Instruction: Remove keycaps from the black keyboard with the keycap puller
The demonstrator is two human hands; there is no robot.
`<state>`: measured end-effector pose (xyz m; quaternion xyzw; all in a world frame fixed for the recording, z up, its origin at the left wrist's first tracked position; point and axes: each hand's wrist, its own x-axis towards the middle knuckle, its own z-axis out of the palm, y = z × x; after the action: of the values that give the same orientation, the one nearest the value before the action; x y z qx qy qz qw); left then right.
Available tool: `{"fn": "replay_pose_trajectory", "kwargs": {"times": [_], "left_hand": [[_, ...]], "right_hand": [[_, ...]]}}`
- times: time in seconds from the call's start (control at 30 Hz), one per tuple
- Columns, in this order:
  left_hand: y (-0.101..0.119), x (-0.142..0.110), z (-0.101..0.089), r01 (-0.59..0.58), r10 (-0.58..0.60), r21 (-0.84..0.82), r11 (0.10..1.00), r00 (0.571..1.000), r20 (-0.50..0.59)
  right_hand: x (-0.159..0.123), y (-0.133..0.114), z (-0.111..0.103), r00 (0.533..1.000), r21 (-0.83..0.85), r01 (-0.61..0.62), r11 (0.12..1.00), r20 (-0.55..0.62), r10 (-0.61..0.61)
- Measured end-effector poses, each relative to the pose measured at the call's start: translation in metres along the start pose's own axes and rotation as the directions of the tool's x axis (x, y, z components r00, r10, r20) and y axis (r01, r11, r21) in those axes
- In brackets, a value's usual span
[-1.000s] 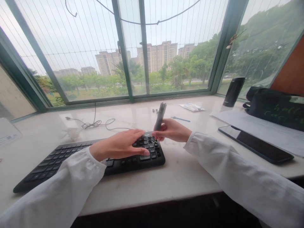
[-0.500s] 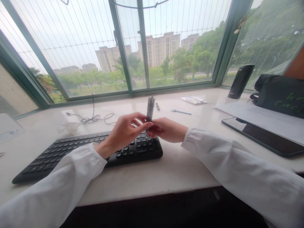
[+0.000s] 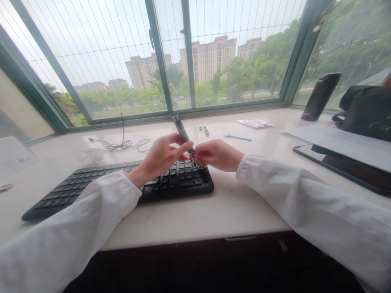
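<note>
Black-grey and slim, the tube (image 3: pixel 182 131) tilts up and toward your left above the black keyboard (image 3: pixel 177 184), its lower end between your two hands. Your left hand (image 3: pixel 161 158) is curled with its fingers (image 3: pixel 180 143) lightly parted, their tips against the side of the tube. Your right hand (image 3: pixel 217 155) comes in from the other side, its fingers (image 3: pixel 200 154) pressed together and pinching at the tube's lower end, where a small tangle of thin wire (image 3: pixel 195 161) shows. The tangle is too small and too covered by your fingertips to tell exactly what it is or how it joins the tube. Both hands hover over the keys, nearly touching, with your forearms in loose white sleeves (image 3: pixel 308 203) reaching in from the lower corners. The keyboard rests on the white stone surface (image 3: pixel 244 215). A coiled cable (image 3: pixel 122 145), small grey pieces (image 3: pixel 204 130) and a slim blue stick (image 3: pixel 237 138) lie beyond your hands.
</note>
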<state>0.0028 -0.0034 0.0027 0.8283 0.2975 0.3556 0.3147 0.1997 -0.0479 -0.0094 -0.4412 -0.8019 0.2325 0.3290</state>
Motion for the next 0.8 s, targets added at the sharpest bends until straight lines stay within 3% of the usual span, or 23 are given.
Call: {"fn": "replay_pose_trajectory", "kwargs": {"times": [0.4, 0.8], "left_hand": [[0.004, 0.0, -0.003, -0.049, 0.051, 0.049, 0.998, 0.998, -0.035], [-0.003, 0.006, -0.011, 0.036, -0.034, 0.139, 0.99, 0.999, -0.012]], "right_hand": [[0.003, 0.008, 0.003, 0.999, 0.13, -0.048, 0.99, 0.012, 0.047], [0.007, 0.01, 0.003, 0.995, 0.134, -0.083, 0.988, 0.074, 0.073]]}}
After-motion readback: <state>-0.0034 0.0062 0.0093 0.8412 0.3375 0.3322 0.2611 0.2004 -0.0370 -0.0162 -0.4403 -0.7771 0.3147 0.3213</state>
